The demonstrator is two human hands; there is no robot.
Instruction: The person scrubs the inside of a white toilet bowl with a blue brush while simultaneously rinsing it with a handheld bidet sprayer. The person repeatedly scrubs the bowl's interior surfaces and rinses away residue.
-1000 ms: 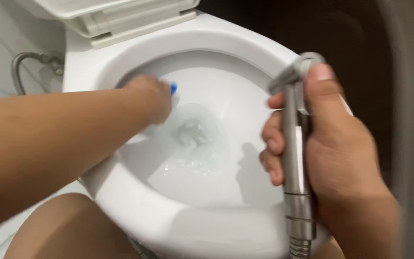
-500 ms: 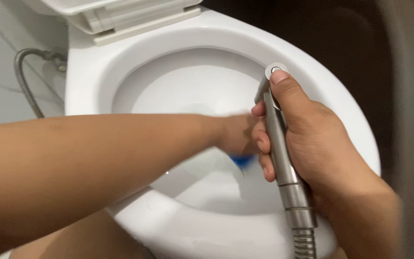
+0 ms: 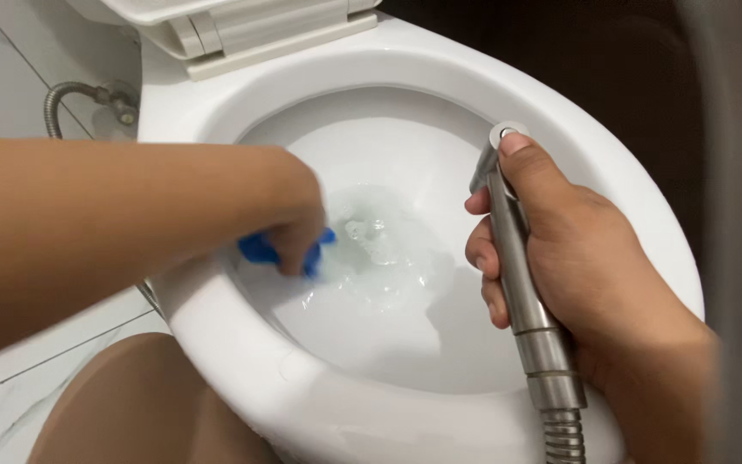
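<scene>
Two hands at white toilet bowl (image 3: 216, 296), frame centre. Left hand (image 3: 298, 228) closed on blue scrubber (image 3: 259, 249), pressed to inner left wall. Right hand (image 3: 577, 258) gripping steel bidet sprayer (image 3: 517, 266), thumb on trigger, right of frame. Step judged: scrubbing with rinse. Next move calls for firm pressure along wet bowl wall, nozzle aimed inward.

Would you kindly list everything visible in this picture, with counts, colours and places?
toilet bowl: one, white, centre, foamy water inside
raised seat: one, white, top
blue scrubber: one, at the bowl's inner left wall
metal sprayer: one, silver, over the right rim
sprayer hose: one, silver, bottom right
wall hose: one, silver, upper left
floor tiles: white, lower left
left hand: one, grips the blue scrubber inside the bowl
right hand: one, grips the metal sprayer, thumb at its head
knee: one, bottom left
</scene>
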